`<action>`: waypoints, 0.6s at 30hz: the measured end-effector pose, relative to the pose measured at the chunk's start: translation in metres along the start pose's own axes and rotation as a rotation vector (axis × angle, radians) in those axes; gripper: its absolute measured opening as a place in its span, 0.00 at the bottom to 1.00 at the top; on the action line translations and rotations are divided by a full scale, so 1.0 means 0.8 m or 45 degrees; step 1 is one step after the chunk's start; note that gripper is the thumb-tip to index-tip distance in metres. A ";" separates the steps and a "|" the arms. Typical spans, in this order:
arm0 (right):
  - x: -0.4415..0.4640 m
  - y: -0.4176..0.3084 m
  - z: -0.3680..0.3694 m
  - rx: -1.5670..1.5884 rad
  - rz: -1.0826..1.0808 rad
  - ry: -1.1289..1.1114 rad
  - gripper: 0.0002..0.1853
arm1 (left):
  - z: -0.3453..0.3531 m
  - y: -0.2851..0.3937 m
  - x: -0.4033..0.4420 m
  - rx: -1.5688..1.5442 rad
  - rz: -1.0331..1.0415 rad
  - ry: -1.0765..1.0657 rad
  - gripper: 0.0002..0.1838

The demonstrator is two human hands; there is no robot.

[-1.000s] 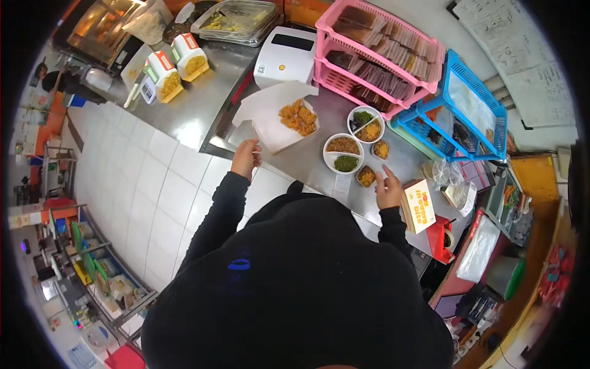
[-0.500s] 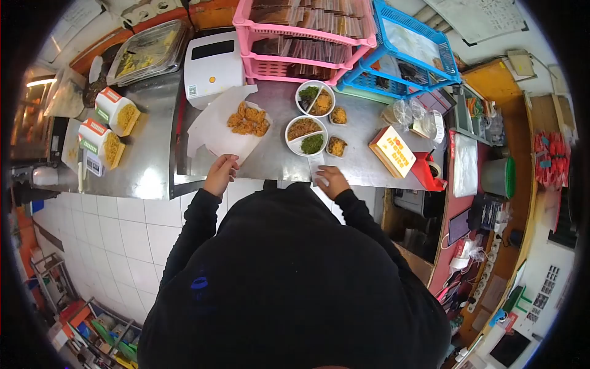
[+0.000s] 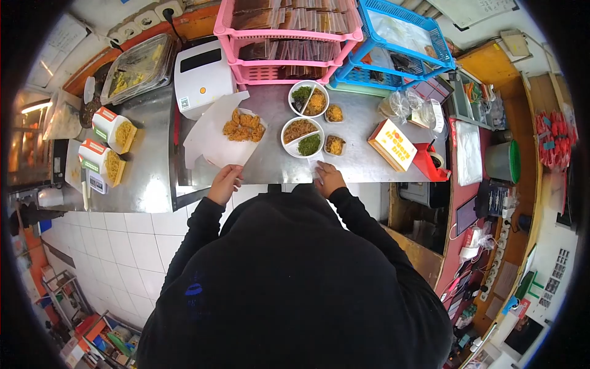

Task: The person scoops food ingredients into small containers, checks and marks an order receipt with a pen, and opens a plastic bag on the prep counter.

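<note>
Fried chicken pieces lie on an opened white paper food box. My left hand is at the near corner of this box, fingers closed and seemingly pinching its edge. At the counter's front edge my right hand has thumb and fingers closed on a small white paper slip, partly hidden by the fingers. Just beyond the slip sits a round divided bowl with shredded brown topping and chopped greens. A second divided bowl stands behind it. Two small cups of orange-brown topping are to their right.
On the left stand two noodle boxes and a covered tray. A white printer, pink rack and blue basket rack line the back. To the right are a yellow-and-white box and red tape dispenser.
The view has shifted slightly. My right hand's fingers have drawn together on the paper slip. My left hand stays by the box corner; the food has not moved.
</note>
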State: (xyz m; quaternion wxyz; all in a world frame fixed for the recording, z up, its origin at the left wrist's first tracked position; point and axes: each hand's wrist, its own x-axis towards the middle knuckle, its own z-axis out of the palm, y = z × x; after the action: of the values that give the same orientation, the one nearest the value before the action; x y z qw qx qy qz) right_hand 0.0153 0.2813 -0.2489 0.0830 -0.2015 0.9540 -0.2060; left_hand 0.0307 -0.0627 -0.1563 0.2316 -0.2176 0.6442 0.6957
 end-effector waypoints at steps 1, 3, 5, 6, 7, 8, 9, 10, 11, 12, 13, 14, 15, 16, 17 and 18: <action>0.002 0.000 -0.001 -0.021 0.012 0.008 0.19 | 0.005 -0.001 0.004 -0.002 0.004 -0.020 0.13; 0.005 0.004 0.002 -0.060 0.040 0.015 0.20 | 0.016 -0.001 0.006 0.011 0.014 -0.067 0.13; 0.007 0.008 0.006 -0.041 0.040 0.011 0.21 | 0.028 0.005 0.006 0.035 0.036 -0.118 0.13; 0.010 0.011 0.004 -0.038 0.031 0.012 0.22 | 0.031 0.005 0.005 0.041 0.036 -0.118 0.13; 0.010 0.013 0.000 -0.070 0.023 -0.066 0.25 | 0.034 0.005 0.006 0.043 0.043 -0.115 0.13; 0.009 0.014 -0.003 -0.106 0.043 -0.104 0.27 | 0.037 0.006 0.008 0.044 0.054 -0.107 0.13; 0.008 0.009 -0.009 -0.139 0.058 -0.145 0.29 | 0.040 0.007 0.009 0.040 0.060 -0.092 0.13; 0.008 0.005 -0.013 -0.169 0.071 -0.192 0.31 | 0.041 0.006 0.008 0.034 0.058 -0.071 0.13; 0.010 0.005 -0.015 -0.183 0.077 -0.240 0.36 | 0.041 0.002 0.005 0.026 0.051 -0.045 0.14; 0.013 0.007 -0.015 -0.171 0.062 -0.252 0.36 | 0.042 -0.002 0.002 0.032 0.039 -0.022 0.14; 0.016 0.010 -0.015 -0.159 0.045 -0.267 0.36 | 0.043 -0.006 0.001 0.036 0.024 0.003 0.14; 0.019 0.012 -0.016 -0.150 0.026 -0.280 0.37 | 0.046 -0.011 -0.002 0.038 0.014 0.028 0.14; 0.022 0.015 -0.017 -0.154 -0.012 -0.304 0.37 | 0.046 -0.022 -0.001 0.054 0.011 0.079 0.16; 0.024 0.018 -0.017 -0.163 -0.051 -0.325 0.38 | 0.047 -0.031 -0.002 0.055 -0.007 0.116 0.16; 0.026 0.023 -0.019 -0.174 -0.089 -0.347 0.38 | 0.048 -0.041 -0.005 0.054 -0.026 0.152 0.17; 0.028 0.028 -0.021 -0.176 -0.131 -0.367 0.38 | 0.051 -0.052 -0.007 0.053 -0.049 0.184 0.17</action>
State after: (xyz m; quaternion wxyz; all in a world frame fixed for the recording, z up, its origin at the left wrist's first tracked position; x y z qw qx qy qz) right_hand -0.0168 0.2964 -0.2452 0.1942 -0.2829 0.9325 -0.1129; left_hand 0.0601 -0.0199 -0.1826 0.2021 -0.2748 0.6692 0.6601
